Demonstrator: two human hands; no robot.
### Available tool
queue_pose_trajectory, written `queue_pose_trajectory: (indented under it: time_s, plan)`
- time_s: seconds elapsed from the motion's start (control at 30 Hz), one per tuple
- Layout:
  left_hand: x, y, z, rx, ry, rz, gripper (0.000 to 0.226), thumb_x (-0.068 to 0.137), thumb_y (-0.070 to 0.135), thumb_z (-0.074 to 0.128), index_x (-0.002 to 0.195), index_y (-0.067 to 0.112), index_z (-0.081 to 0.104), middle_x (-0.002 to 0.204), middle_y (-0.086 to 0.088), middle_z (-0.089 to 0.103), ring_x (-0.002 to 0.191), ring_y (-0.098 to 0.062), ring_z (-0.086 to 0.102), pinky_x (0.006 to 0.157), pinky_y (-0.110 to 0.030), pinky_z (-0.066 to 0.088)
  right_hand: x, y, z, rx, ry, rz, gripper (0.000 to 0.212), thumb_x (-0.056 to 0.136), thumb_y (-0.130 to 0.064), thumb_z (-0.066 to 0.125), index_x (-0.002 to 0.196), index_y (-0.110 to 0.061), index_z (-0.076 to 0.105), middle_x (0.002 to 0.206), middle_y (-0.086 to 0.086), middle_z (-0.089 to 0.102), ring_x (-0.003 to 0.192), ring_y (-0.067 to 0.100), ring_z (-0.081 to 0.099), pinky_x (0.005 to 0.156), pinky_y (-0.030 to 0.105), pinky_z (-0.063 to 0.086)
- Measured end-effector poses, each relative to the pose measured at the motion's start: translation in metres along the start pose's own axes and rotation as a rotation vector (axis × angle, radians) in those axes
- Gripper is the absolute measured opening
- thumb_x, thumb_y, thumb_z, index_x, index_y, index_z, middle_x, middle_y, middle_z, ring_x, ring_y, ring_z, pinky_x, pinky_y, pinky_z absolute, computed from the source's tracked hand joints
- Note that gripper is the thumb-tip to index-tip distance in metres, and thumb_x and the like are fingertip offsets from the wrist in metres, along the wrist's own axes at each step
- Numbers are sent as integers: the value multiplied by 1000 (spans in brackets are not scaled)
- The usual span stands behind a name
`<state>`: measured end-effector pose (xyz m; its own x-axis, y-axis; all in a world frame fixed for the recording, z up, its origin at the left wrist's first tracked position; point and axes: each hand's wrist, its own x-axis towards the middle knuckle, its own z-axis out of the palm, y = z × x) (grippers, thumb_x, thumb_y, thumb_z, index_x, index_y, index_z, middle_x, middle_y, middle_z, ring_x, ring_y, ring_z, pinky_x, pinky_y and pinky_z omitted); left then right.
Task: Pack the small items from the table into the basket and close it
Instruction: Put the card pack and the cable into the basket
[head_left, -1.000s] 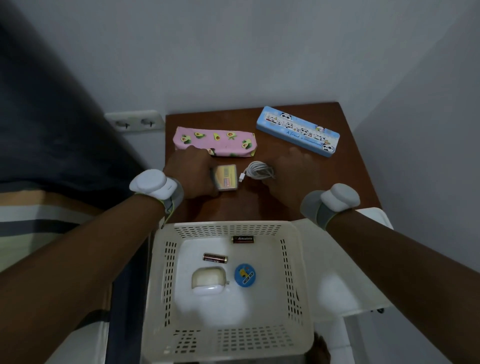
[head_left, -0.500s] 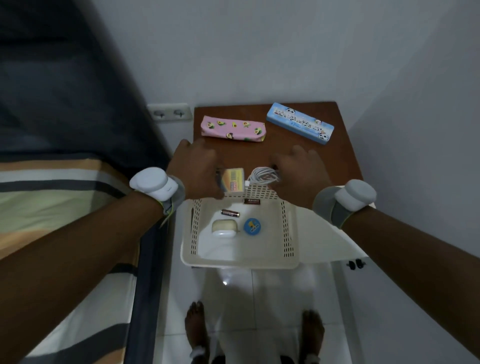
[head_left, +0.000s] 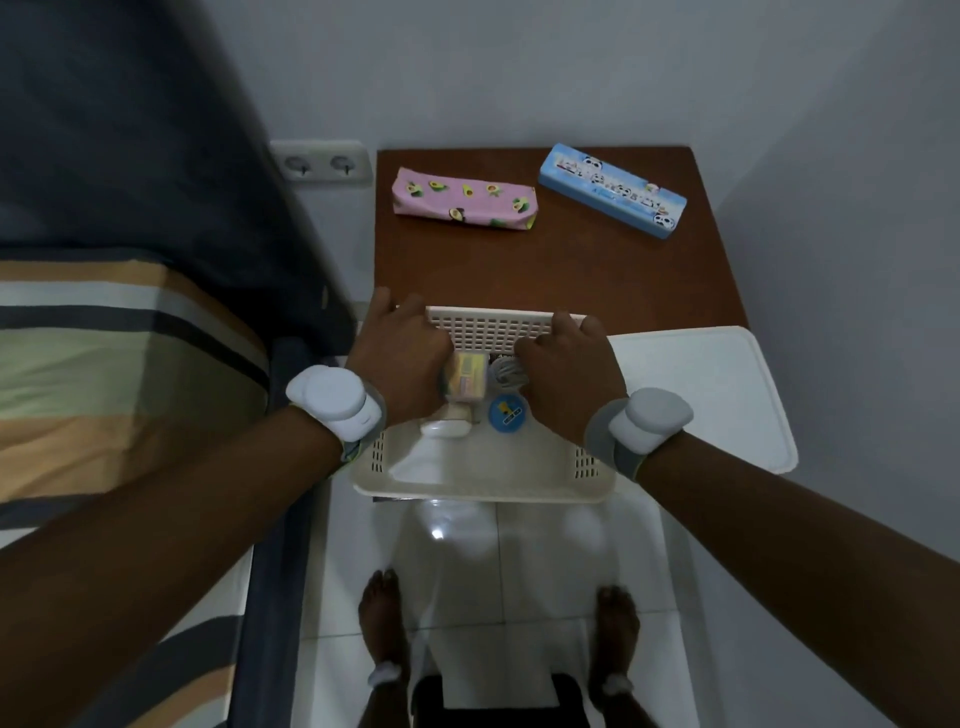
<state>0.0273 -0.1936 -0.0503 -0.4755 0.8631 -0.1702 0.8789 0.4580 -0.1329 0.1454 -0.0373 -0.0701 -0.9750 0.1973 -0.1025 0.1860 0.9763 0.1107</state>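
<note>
A cream perforated basket (head_left: 483, 486) sits at the near edge of the brown table (head_left: 545, 270). Both my hands are over its far half. My left hand (head_left: 400, 358) is closed around a small yellow box (head_left: 466, 375). My right hand (head_left: 571, 374) grips a coiled white cable (head_left: 506, 373) just beside the box. On the basket floor lie a white earbud case (head_left: 444, 428) and a round blue disc (head_left: 506, 413). The basket's flat cream lid (head_left: 701, 395) lies open to the right. A pink avocado-print pouch (head_left: 462, 197) and a blue panda pencil case (head_left: 613, 189) rest at the table's far side.
A bed with a striped sheet (head_left: 114, 374) and dark pillow runs along the left. A double wall socket (head_left: 322, 162) sits at the table's far left corner. Grey walls close in behind and to the right. My bare feet (head_left: 382, 623) stand on white floor tiles.
Both hands have come back from the table to over the basket, the left carrying the yellow box and the right the cable. My view has pulled back and up, so the floor shows.
</note>
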Motion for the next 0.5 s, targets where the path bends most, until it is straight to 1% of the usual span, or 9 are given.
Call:
queue_pose_trajectory:
  time_s: [0.07,0.17,0.33,0.4,0.5]
  plan:
    - [0,3,5,5,-7,6,25,74,36,68,92,20,77,87,-5,68,100,-26,54,91,-44,23,-2,-3,5,-11,-20,-17,19,88,-23,61,104,-21,70,103,3,73,103,26,60,91,41,45]
    - [0,4,11,-6,-12,12,25,79,36,66,96,22,77,93,-4,71,103,-27,56,95,-45,27,-5,-3,9,-17,-30,-25,21,89,-21,58,107,-21,69,106,2,71,103,25,59,92,41,46]
    - [0,0,9,-11,3,7,25,79,38,62,92,22,77,88,-2,71,100,-25,56,90,-43,22,-6,1,4,8,-46,-29,25,92,-27,57,114,-22,67,113,2,70,108,25,58,97,43,43]
    - [-2,-2,-2,-9,34,10,26,78,40,63,92,23,77,87,-1,71,98,-24,56,87,-42,20,-6,4,-9,17,-21,-37,26,89,-32,58,112,-22,68,110,1,72,107,25,57,94,40,42]
    - [3,-7,-25,-10,85,35,32,72,45,69,96,25,77,85,1,71,96,-23,54,83,-40,21,2,15,-39,18,51,-30,34,85,-44,61,109,-22,69,100,0,72,99,24,53,81,38,32]
